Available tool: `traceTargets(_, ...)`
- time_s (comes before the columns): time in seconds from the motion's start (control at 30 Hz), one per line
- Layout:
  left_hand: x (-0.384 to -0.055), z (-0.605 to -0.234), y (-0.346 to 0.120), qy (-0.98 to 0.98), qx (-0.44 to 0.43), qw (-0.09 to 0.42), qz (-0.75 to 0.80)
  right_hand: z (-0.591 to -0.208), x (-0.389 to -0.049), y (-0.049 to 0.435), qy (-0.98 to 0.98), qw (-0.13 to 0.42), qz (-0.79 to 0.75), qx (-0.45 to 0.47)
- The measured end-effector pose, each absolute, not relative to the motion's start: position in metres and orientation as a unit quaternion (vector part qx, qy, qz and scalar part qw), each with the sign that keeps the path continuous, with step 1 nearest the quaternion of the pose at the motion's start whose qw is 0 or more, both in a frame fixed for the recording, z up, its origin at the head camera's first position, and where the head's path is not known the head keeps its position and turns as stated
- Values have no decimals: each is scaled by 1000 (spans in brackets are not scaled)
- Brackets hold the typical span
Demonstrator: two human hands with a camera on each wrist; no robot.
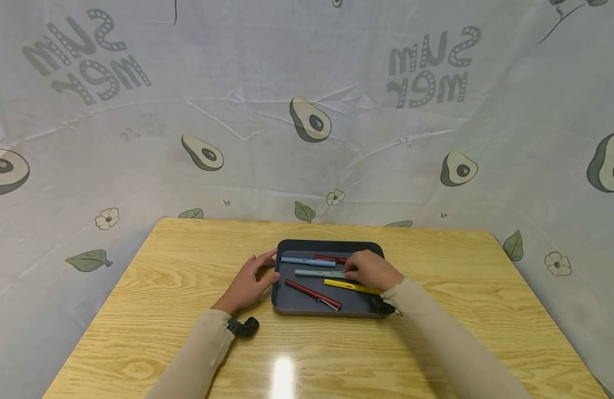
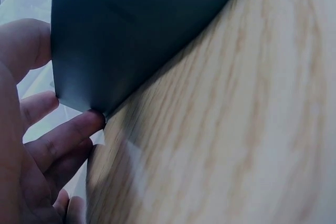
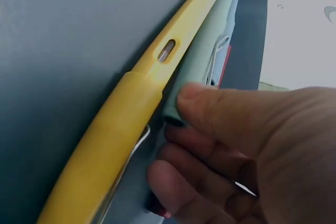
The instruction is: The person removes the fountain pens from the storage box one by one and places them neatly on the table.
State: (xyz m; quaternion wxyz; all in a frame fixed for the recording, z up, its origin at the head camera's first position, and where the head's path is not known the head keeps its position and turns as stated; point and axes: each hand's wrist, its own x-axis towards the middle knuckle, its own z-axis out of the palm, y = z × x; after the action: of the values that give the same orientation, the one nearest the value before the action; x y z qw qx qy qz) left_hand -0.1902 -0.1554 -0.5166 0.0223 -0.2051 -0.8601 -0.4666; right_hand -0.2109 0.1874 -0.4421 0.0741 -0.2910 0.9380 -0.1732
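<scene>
A dark grey tray (image 1: 298,302) holds several pens. Fingers of my left hand (image 1: 249,281) are spread along its left side, touching the wall near the corner in the left wrist view. My right hand (image 1: 373,270) reaches over the right half and pinches the end of the light green pen (image 3: 197,59), thumb on top and fingers curled beneath. Beside it lies a yellow pen (image 3: 113,114) with a small window in its barrel. A light blue pen (image 1: 302,261) and a red pen (image 1: 327,257), partly hidden by the hand, lie behind. Another red pen (image 1: 307,290) slants at the front.
The tray stands on a wood-grain table (image 1: 187,266). A pale cloth (image 1: 267,183) printed with avocados and leaves hangs behind it. A black wrist strap (image 1: 243,327) sits on the left sleeve.
</scene>
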Motion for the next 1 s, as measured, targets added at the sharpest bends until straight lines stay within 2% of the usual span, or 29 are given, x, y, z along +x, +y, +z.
traceTargets(0.57, -187, -516, -153, -859, -205, 22, -468, -443, -205, 196, 946, 27, -186, -264)
traceTargets(1.0, -192, -507, -151, -858, -193, 12, -475, -431, -218, 203, 943, 38, -201, -262)
